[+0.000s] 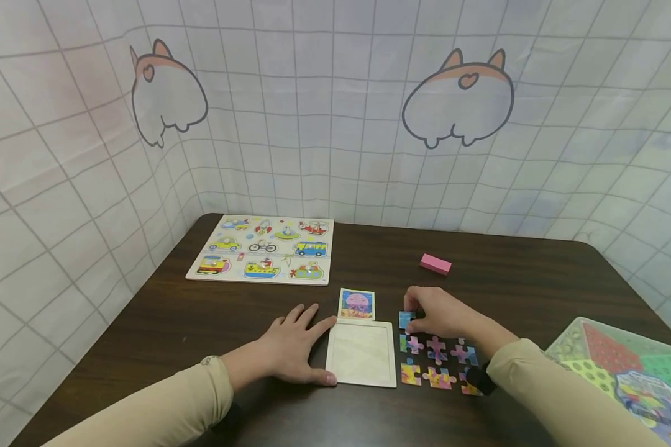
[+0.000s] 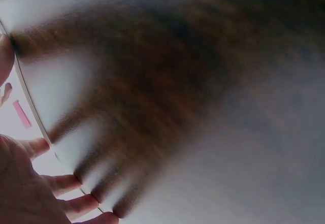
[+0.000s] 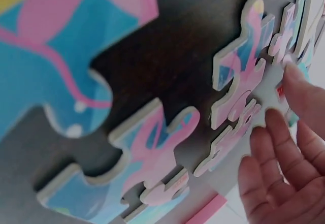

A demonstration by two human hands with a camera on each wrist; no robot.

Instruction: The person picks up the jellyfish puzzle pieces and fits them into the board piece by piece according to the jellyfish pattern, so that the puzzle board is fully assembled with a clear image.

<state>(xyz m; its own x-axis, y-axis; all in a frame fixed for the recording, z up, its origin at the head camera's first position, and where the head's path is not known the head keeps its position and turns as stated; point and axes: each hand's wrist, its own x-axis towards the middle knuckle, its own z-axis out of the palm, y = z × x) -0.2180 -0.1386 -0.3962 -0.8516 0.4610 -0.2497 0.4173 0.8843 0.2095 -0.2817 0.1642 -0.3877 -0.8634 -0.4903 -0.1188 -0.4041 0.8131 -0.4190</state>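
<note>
My left hand (image 1: 295, 344) rests with spread fingers on the table, its thumb and index fingertip at the left edge of a shallow, pale square puzzle frame (image 1: 361, 354). Above that frame lies a small picture card (image 1: 357, 305) with a pink jellyfish on blue. To the right, my right hand (image 1: 438, 313) pinches a blue jigsaw piece (image 1: 405, 319) at its edges between thumb and fingers. Other jigsaw pieces, such as a pink one (image 1: 437, 349) and a yellow one (image 1: 410, 374), lie in rows beneath this hand. The right forearm hides part of the rows.
A white board with vehicle pictures (image 1: 263, 247) lies at the back left. Behind the right hand is a pink block (image 1: 435, 264). A clear-wrapped game board with coloured sections (image 1: 620, 366) sits at the right edge of the dark table (image 1: 246, 310). Gridded cloth (image 1: 313, 112) hangs behind.
</note>
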